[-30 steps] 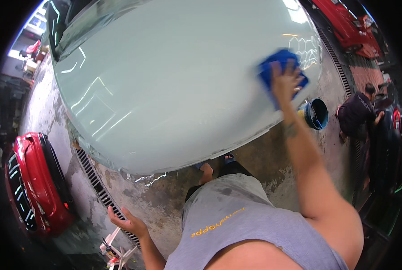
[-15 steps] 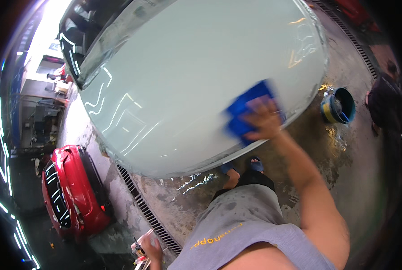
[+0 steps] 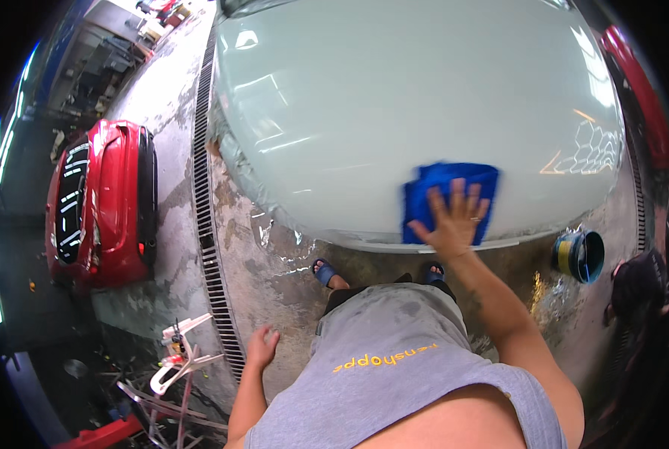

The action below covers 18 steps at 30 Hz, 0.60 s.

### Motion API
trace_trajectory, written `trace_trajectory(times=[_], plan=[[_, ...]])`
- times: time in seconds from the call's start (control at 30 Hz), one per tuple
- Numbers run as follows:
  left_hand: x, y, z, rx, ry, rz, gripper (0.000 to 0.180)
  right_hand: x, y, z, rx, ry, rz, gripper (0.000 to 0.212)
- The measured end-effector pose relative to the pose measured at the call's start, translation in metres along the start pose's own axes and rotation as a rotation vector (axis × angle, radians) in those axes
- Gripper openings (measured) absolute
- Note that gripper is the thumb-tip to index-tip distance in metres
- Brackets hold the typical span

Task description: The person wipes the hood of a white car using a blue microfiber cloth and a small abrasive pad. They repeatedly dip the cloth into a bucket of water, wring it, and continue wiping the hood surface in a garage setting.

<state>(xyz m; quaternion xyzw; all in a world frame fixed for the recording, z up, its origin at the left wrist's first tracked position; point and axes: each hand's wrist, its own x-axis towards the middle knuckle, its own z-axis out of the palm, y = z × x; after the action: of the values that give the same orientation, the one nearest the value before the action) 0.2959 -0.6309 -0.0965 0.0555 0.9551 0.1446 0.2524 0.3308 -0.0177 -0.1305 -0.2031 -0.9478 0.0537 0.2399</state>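
Observation:
A pale grey-white car panel [image 3: 394, 97], glossy and curved like a hood, fills the upper middle, with plastic masking [image 3: 263, 196] along its left edge. On its near edge lies a folded blue cloth [image 3: 454, 173]. My right hand [image 3: 454, 221] presses flat on this cloth, fingers spread, with a ring on one finger. Hanging low beside my body, my left hand [image 3: 262, 346] touches nothing; its fingers are loosely bent and apart.
A bucket [image 3: 580, 256] stands on the wet floor right of the panel, near a crouching person [image 3: 637, 288]. A floor drain grate [image 3: 205, 187] runs along the left. Beyond it are a red car body part [image 3: 113, 202] and a white stand [image 3: 184, 359]. My sandalled feet stand below the panel edge.
My view has turned, so the panel now lies squarer ahead. My right hand and the blue cloth remain on the panel near its edge. More of my left arm shows.

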Motion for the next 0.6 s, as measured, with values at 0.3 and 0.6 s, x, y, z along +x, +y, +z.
trace_trajectory(times=[0.3,0.6], plan=[[0.097,-0.115,-0.082,-0.163,0.053,-0.082,0.042,0.136,-0.274,0.047,-0.022,-0.382,-0.617,0.083],[0.198,-0.290,-0.144,-0.401,0.167,-0.272,0.038,0.427,-0.316,0.126,-0.185,0.100,0.096,0.096]])
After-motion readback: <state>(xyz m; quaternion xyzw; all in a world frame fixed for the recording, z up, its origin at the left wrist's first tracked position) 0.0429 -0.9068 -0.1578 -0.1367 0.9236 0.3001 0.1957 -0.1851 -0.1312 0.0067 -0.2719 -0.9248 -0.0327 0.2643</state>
